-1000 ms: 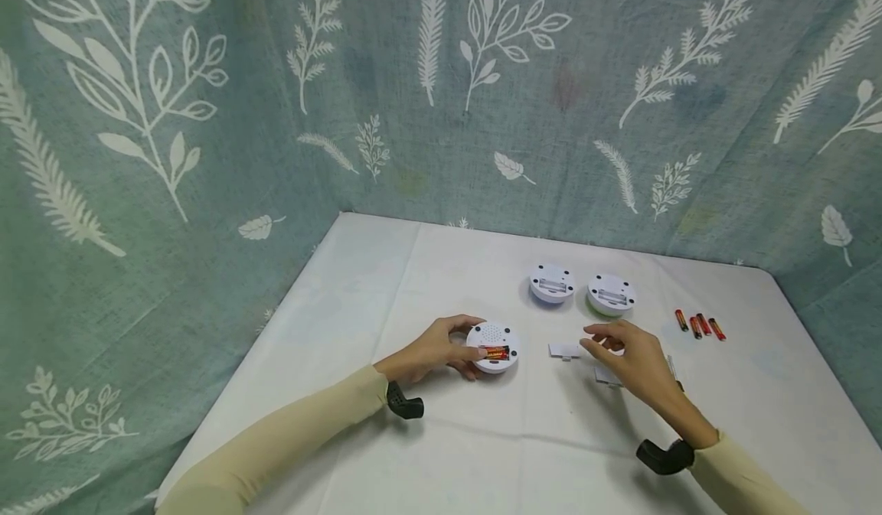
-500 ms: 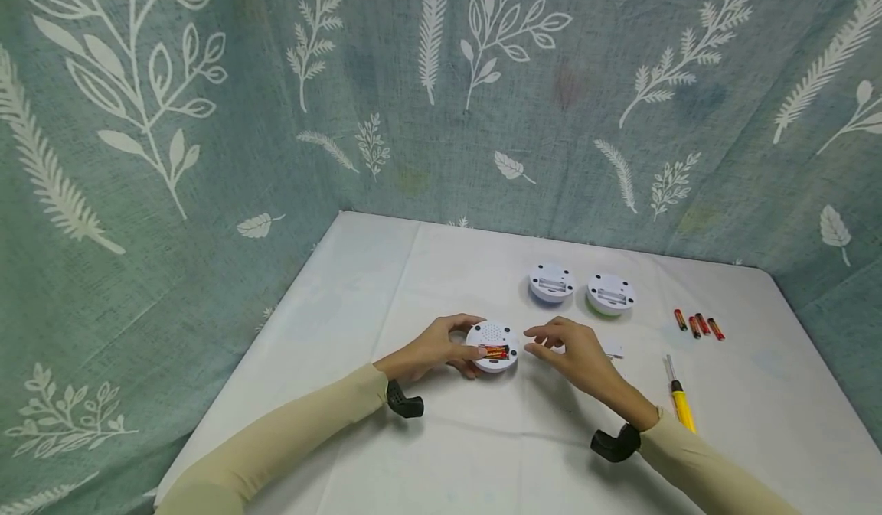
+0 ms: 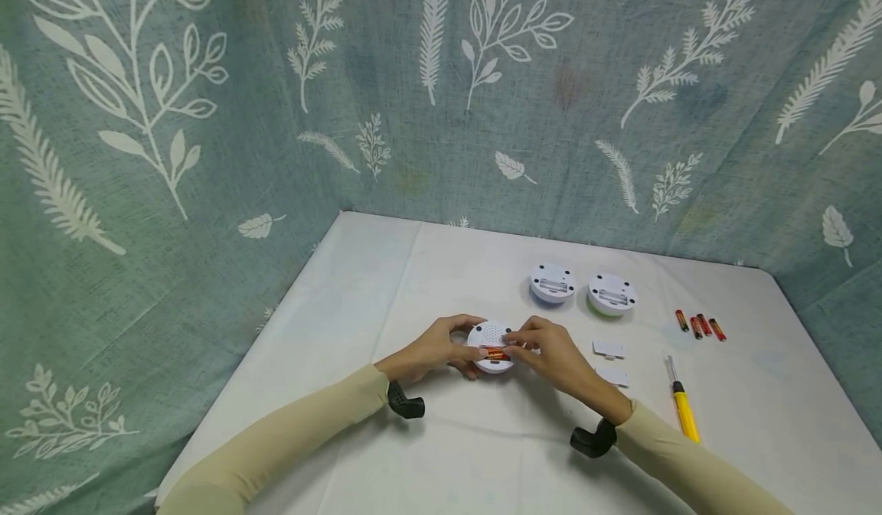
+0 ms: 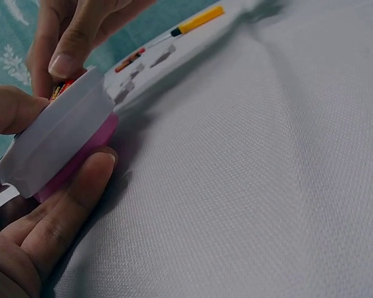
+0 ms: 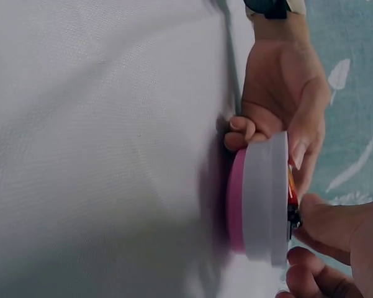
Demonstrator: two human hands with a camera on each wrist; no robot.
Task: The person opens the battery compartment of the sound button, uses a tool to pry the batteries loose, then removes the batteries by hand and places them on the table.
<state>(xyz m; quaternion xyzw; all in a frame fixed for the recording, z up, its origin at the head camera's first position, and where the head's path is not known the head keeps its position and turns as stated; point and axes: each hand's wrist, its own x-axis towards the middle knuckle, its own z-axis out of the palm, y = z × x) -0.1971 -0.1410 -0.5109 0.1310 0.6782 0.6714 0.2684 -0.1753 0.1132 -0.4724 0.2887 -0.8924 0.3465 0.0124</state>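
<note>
Near the middle of the table, my left hand grips a round white device, its thumb over the top and its fingers underneath. The side facing down is pink, as both wrist views show. Red-and-black batteries lie in the compartment on the upturned face, partly covered by my left thumb. From the right, my right hand bends its thumb and forefinger over the batteries' black end. In the right wrist view the right thumb is right against that end, with the other fingers curled below.
Two similar upturned devices, one left of the other, stand farther back with bare compartments. Right of centre lie two white covers, one behind the other. Several loose batteries and a yellow-handled screwdriver lie farther right.
My right hand has moved left from above the white covers to the batteries in the device, uncovering the covers and screwdriver. My left hand and the device have stayed in place.
</note>
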